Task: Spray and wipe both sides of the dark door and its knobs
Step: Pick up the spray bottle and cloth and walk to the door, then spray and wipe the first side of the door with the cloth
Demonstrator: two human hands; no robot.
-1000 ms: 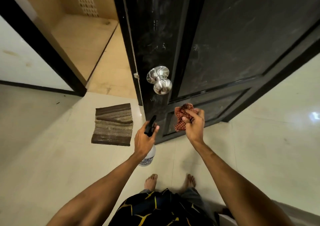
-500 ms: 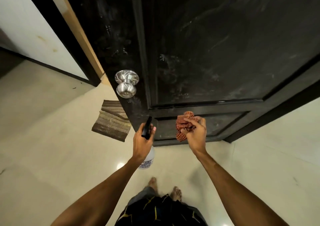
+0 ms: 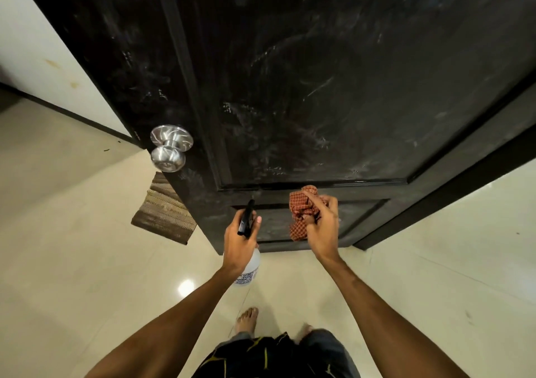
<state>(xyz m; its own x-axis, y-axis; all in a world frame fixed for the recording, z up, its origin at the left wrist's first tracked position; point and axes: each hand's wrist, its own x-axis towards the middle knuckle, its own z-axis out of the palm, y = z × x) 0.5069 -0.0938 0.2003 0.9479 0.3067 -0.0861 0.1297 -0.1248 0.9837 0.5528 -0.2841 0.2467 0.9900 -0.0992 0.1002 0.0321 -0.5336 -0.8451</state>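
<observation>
The left hand grips a light, rigid white plastic spray bottle by its black trigger neck; the right hand bunches a soft red checked cloth. Straight ahead stands the streaked dark panelled door; its smooth, likely slippery round steel knob suits a cloth-wrapped grasp.

- dark panelled door: top and right side run off the picture's edges; far face out of sight.
- clear plastic spray bottle with black trigger: neck and upper body covered by the gripping left hand; label print too small to read.
- red checked cloth: bunched; middle covered by fingers of the right hand.
- brown striped woven mat: upper right part hidden behind the door's edge.
- right bare foot: mostly under the trouser leg.
</observation>
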